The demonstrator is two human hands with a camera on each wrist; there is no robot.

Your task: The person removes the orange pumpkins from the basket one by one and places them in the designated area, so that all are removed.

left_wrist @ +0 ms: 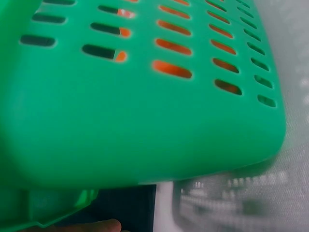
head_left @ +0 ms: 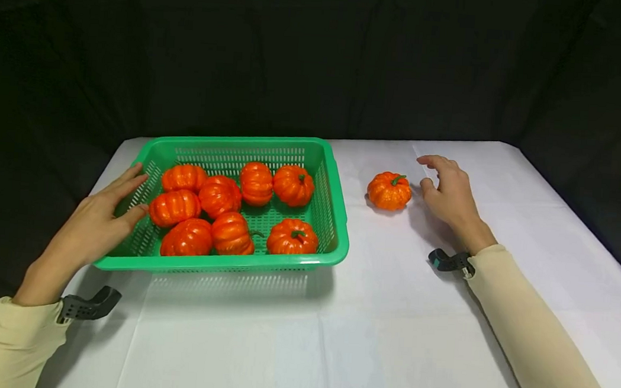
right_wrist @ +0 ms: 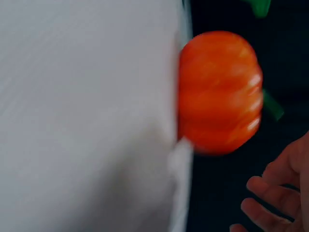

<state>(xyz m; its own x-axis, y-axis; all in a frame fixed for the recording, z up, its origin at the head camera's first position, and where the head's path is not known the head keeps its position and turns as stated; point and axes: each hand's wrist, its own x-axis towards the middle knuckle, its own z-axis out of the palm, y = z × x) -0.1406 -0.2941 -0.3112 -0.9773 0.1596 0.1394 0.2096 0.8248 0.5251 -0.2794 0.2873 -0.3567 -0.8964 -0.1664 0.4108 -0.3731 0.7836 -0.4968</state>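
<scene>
Orange and ribbed, the loose pumpkin (head_left: 389, 191) sits on the white-covered desk (head_left: 258, 345) at 3 o'clock from the green basket (head_left: 221, 264), its stem (head_left: 399, 179) pointing to 2 o'clock. The right hand (head_left: 451, 194) hovers at the pumpkin's own 3 o'clock, near but apart, thumb and forefinger parted with nothing between them. The left hand (head_left: 95, 219) lies at the basket's 9 o'clock rim, fingers stretched and spread over the edge; whether it bears down there, I cannot tell. To take the pumpkin well, the right hand would do best to bring thumb and fingers low around its sides rather than pinch the thin stem, which might snap. Such a rounded body may roll toward 9 o'clock if nudged too early. Eight other pumpkins (head_left: 221, 196) rest in the basket, crowded toward 9 o'clock, with bare floor showing between the two nearest 3 o'clock. The basket's raised 3 o'clock wall stands between the loose pumpkin and that gap, so any carry inward would need lift. A dark wrist mount (head_left: 447, 260) juts from the right wrist and could drag. Beyond, at 12 o'clock, hangs a black curtain (head_left: 319, 58).
</scene>
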